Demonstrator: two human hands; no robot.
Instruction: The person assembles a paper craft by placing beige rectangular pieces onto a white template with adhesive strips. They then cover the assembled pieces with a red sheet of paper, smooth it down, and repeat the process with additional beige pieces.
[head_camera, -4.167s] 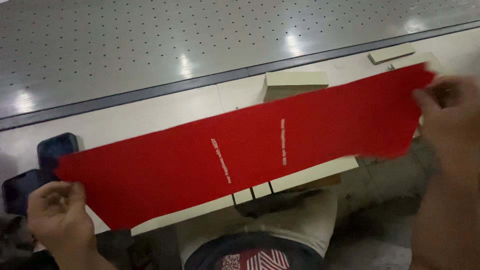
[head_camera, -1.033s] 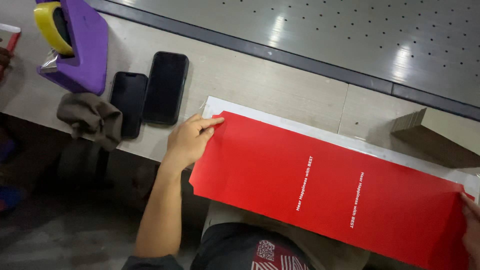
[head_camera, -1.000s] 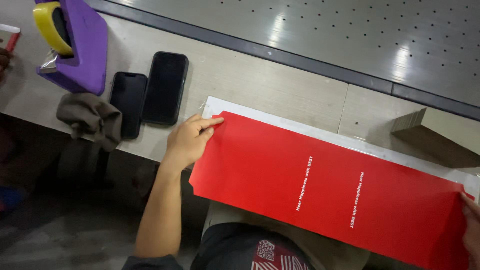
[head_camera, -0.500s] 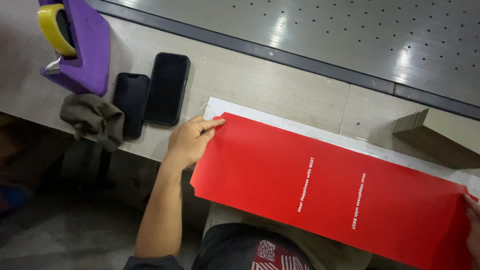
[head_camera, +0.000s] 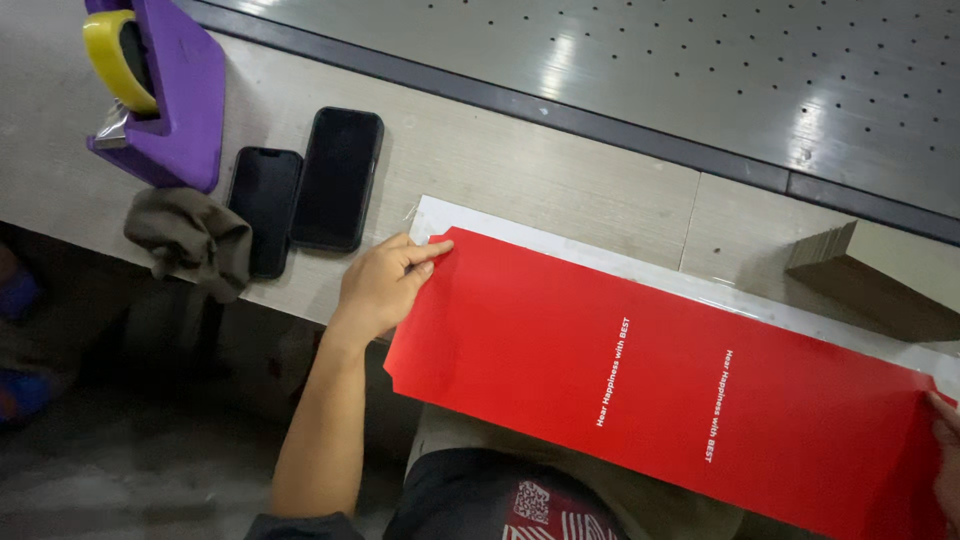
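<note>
A pale wooden surface (head_camera: 520, 170) is bordered at the far side by a grey perforated metal bed (head_camera: 700, 70). A long red card sheet (head_camera: 640, 385), marked with two short lines of white print, is laid slantwise over a white board (head_camera: 600, 265) at the near edge. Its upper left corner is pinched by the left hand (head_camera: 385, 285). Its right end is touched by the right hand (head_camera: 945, 450), mostly out of frame, so its grip cannot be told. Two black phones (head_camera: 305, 195), a grey cloth (head_camera: 190, 240) and a purple tape dispenser (head_camera: 165, 90) with a yellow roll are seen to the left. A stack of brown boards (head_camera: 880, 275) is placed at the right.
</note>
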